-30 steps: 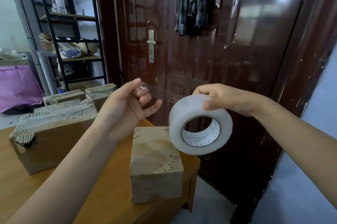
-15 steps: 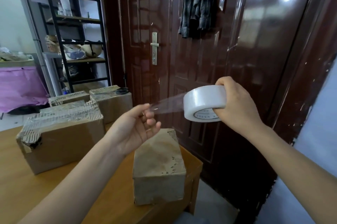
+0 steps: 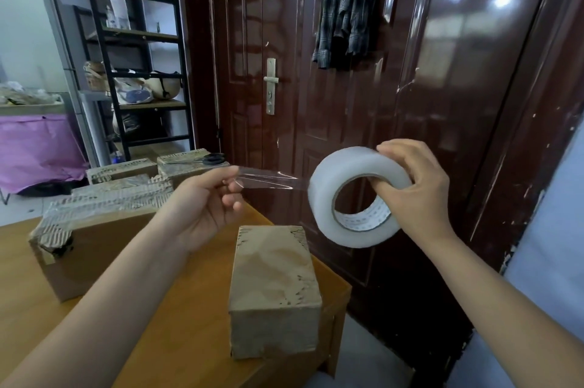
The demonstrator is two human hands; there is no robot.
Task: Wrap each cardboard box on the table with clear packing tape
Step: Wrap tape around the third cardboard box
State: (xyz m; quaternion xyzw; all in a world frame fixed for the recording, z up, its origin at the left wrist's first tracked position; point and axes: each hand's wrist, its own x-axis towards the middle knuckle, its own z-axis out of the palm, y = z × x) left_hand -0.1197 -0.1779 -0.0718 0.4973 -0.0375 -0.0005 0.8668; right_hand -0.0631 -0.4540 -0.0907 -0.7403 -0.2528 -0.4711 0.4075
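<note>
The left hand [image 3: 202, 207] pinches the clear tape strip [image 3: 268, 180]; the right hand [image 3: 414, 191] grips the white tape roll [image 3: 354, 198]. Slack could let the strip fold and stick to itself.

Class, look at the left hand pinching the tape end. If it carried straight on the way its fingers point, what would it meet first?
The left hand points right, along the pulled strip, so it would probably meet the tape roll that the right hand holds. Depth is uncertain from one view.
</note>
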